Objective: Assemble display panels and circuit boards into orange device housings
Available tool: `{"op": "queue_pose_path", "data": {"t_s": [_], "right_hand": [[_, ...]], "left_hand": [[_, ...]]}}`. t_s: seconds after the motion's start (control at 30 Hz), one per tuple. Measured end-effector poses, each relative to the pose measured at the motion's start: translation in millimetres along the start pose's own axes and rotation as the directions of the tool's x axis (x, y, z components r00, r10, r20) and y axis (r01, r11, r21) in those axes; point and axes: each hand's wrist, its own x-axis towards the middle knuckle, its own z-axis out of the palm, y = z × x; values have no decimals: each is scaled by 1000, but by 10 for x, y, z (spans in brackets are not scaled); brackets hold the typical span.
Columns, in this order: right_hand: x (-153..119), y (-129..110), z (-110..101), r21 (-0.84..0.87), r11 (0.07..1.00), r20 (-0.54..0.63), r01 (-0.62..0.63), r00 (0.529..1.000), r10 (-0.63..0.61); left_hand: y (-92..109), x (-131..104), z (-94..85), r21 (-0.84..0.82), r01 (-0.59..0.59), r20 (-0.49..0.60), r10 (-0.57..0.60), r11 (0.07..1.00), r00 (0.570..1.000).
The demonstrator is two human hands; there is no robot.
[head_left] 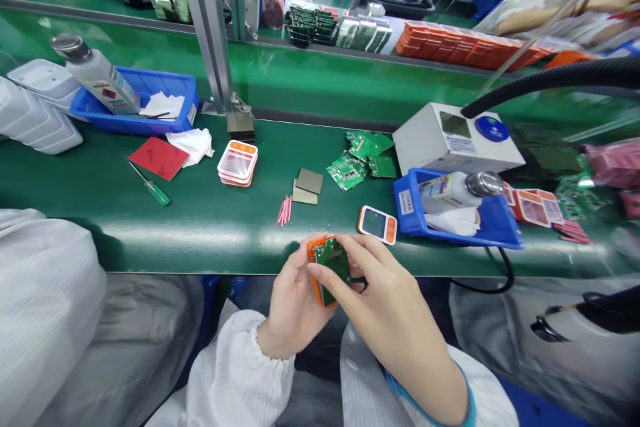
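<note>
My left hand [295,300] is wrapped round an orange casing [315,271] at the bench's front edge. A green circuit board [335,265] lies in the casing, face up and tilted. My right hand [383,290] grips the board and casing from the right, its thumb across the board. Just beyond my hands, an orange and white device [377,225] with a dark screen lies on the bench. Pink strips [284,211] and two flat grey-brown pieces [309,181] lie further left. Several loose green boards [347,170] are behind them.
Stacked white and orange frames [238,161], a green screwdriver [157,193] and a red sheet [160,158] lie left. Blue trays holding bottles stand left [135,123] and right [407,203]. Behind the right tray is a white box [425,140]. Other people sit nearby, partly in view.
</note>
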Motion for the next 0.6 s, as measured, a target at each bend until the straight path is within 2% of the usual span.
{"op": "queue_pose_path", "data": {"t_s": [0.13,0.2,0.27,0.33,0.43,0.53,0.6], "right_hand": [[-11,17,-10,102,995,-9,-21,1000,22],[-23,54,-44,256,965,-39,-50,997,62],[-39,116,-106,466,883,-68,-50,993,93],[-51,196,-180,642,766,-73,-18,994,85],[-41,337,-249,790,613,-19,4,1000,18],[28,487,-206,862,501,89,-83,996,11],[99,587,-123,877,464,135,-121,991,3]], "left_hand": [[12,7,-13,-10,25,-41,-25,1000,999],[21,-2,-4,-31,19,-64,-21,999,998],[32,-24,12,-51,33,-54,-36,998,998],[46,-56,24,-68,78,-5,-79,995,997],[69,-105,19,-82,171,97,-163,982,982],[78,-134,-7,-40,264,204,-251,964,946],[66,-140,-28,21,310,265,-304,951,915]]}}
